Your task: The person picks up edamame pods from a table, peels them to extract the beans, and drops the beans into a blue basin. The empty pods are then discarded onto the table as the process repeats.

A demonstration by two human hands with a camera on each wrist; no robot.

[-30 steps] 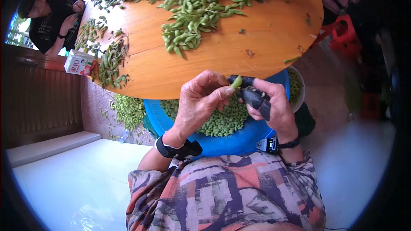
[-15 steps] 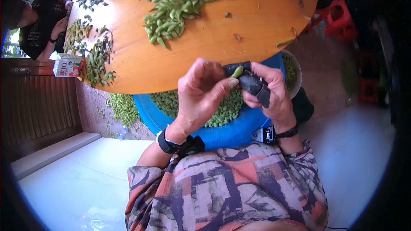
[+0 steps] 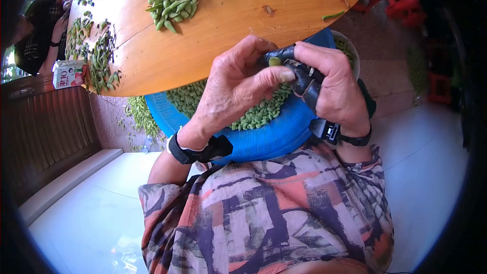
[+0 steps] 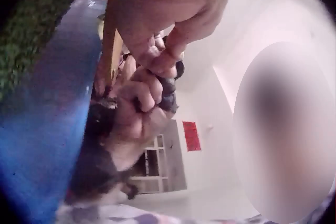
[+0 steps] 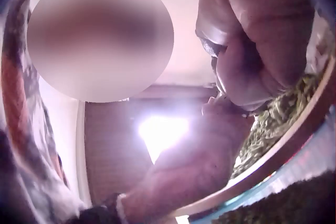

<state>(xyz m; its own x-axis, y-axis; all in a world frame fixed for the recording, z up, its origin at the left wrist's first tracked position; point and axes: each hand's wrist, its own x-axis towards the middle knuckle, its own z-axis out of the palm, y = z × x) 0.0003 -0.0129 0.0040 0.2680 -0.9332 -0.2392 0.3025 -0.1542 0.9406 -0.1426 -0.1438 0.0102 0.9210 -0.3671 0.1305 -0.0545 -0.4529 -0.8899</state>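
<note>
A green pod (image 3: pixel 274 62) shows its end between the two hands, over the blue basket (image 3: pixel 274 139) of shelled green beans (image 3: pixel 261 114). My left hand (image 3: pixel 236 78) pinches the pod between thumb and fingers. On the other side my right hand (image 3: pixel 329 78), with black wraps on its thumb and forefinger, has its fingers curled round the pod. The left wrist view has the left hand (image 4: pixel 176 11) touching the wrapped fingertips of the right. In the right wrist view the right hand (image 5: pixel 257 40) hides the pod.
Unshelled pods (image 3: pixel 177 0) lie on the orange table (image 3: pixel 228 25), with leafy stems (image 3: pixel 101 58) and a carton (image 3: pixel 69 74) at its left edge. Another person's arm (image 3: pixel 56 40) is at the far left. Empty pods (image 3: pixel 139 116) lie on the floor; a red stool (image 3: pixel 403 0) stands right.
Both hands have moved up in the head view, and less of the pod shows between them. The table and the heap on it have shifted up and left as the view moved.
</note>
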